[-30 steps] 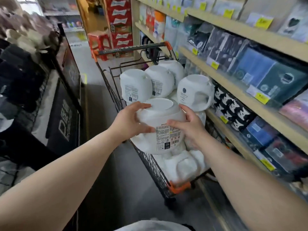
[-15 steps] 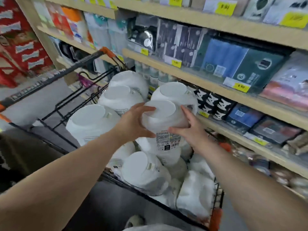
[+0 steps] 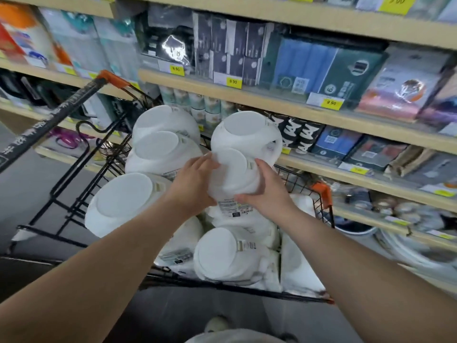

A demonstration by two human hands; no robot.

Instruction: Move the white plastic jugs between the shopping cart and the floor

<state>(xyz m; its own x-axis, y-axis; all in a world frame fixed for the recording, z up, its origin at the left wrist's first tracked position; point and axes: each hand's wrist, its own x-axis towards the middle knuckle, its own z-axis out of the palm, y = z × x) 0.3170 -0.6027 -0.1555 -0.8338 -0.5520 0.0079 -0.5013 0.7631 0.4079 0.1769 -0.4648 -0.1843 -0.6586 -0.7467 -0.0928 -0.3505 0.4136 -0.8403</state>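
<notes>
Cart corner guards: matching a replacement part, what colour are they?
Orange; the head view shows the corner guard best.

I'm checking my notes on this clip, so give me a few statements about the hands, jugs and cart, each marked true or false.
1. The left hand and right hand both hold one white jug. True.
2. That jug hangs over bare floor, outside the shopping cart. False: it is above the jugs piled in the cart.
3. The cart holds nothing else. False: several other jugs lie in it.
4. Yellow price tags sit on the shelf edges. True.
</notes>
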